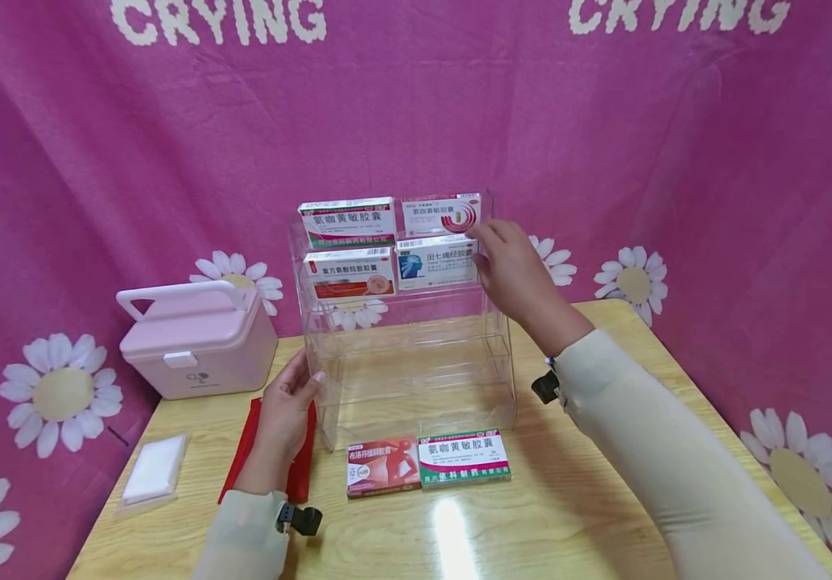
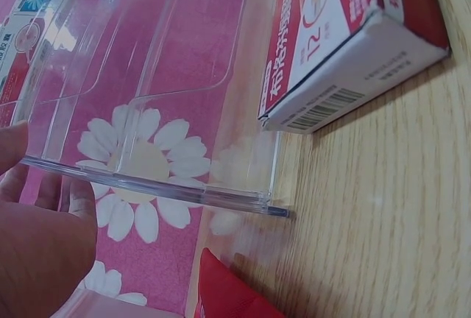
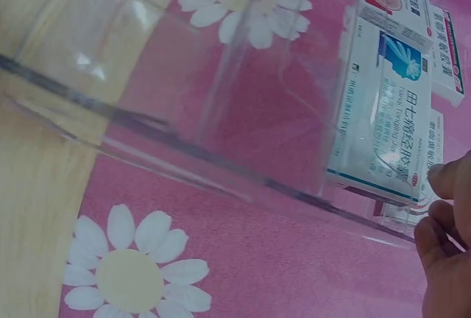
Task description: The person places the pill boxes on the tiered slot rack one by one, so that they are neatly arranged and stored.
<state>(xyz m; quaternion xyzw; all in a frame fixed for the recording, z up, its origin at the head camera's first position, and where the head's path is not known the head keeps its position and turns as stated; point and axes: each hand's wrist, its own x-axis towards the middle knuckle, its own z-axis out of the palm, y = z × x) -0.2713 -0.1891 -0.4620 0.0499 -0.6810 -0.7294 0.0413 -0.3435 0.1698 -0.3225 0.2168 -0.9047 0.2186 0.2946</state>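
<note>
A clear tiered display stand (image 1: 416, 346) stands on the table, with two medicine boxes on each of its upper two tiers. My left hand (image 1: 287, 415) grips its left side panel, thumb on one face and fingers behind. My right hand (image 1: 520, 266) is at the stand's upper right, fingertips by the lower right corner of the top right medicine box (image 1: 440, 216). Whether they pinch that box is unclear. Just below sits a white-and-blue medicine box (image 3: 379, 112). The top left box (image 1: 349, 221) and an orange-and-white box (image 1: 350, 274) stand alongside.
A red medicine box (image 1: 382, 467) and a green-and-white one (image 1: 465, 459) lie before the stand. To the left are a pink lidded case (image 1: 198, 354), a white packet (image 1: 155, 469) and a red item (image 1: 242, 443) partly under my left arm. A purple flowered cloth (image 1: 416, 105) hangs behind.
</note>
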